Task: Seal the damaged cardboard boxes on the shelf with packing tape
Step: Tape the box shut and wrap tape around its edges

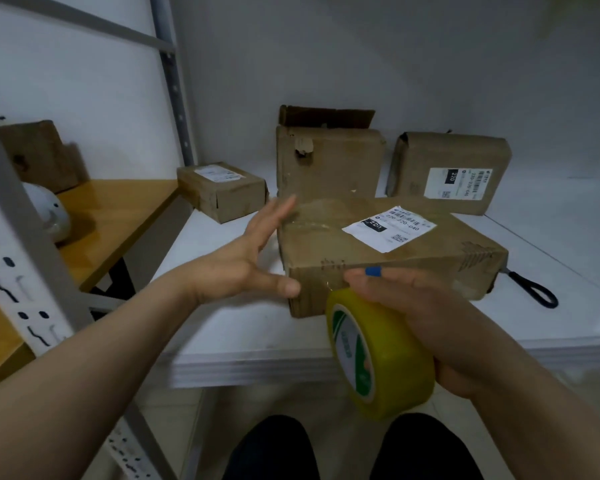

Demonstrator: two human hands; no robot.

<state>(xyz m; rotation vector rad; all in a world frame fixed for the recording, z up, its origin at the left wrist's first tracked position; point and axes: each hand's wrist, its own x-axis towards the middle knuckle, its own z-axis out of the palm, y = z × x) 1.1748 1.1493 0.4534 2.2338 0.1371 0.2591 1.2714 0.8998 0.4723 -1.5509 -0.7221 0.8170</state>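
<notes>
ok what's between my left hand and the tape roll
In the head view, the near left corner of the flat labelled box; the left hand is open beside it, and the right hand grips the tape roll.

Yellow tape roll, brown box, white shelf.

Flat box near shelf front edge: white label on top, "220" in white on black patch, code "220-220-C40" beside barcode.
Back-right box: front label turned sideways, "220" on black patch; code beside it starts "220-", rest unclear.
Small box at back left: label print too blurred.
Tape roll: green core print illegible.
</notes>
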